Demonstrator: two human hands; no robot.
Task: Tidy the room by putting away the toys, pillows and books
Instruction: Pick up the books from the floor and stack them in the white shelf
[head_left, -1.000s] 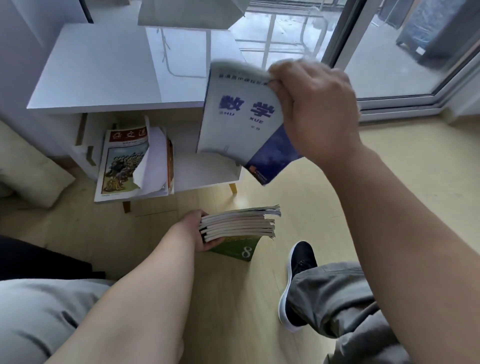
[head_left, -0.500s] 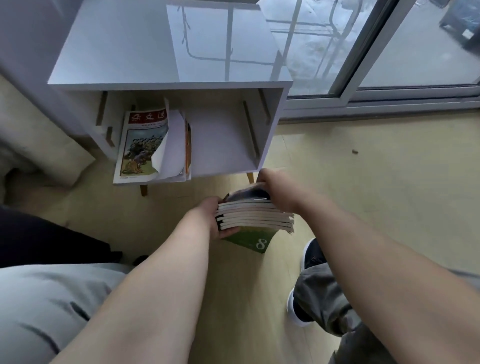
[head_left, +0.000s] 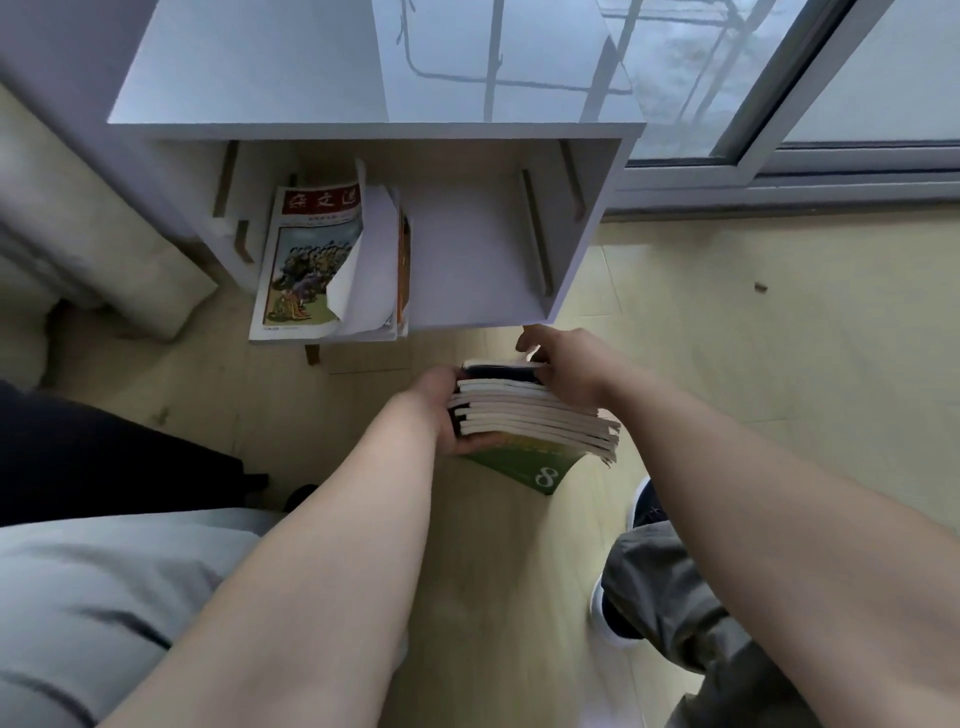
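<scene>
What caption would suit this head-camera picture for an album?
Left hand and right hand hold a stack of books before a white cabinet with magazines on its shelf.

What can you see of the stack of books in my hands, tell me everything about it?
The stack of books is several thin paperbacks lying flat, with pale page edges facing the camera and fanned slightly at the right end. The bottom one has a green cover with a white 8, and the top one looks dark. The left hand grips its left end, and the right hand curls over the top. It is held above the floor, just in front of the white cabinet, touching neither.
</scene>
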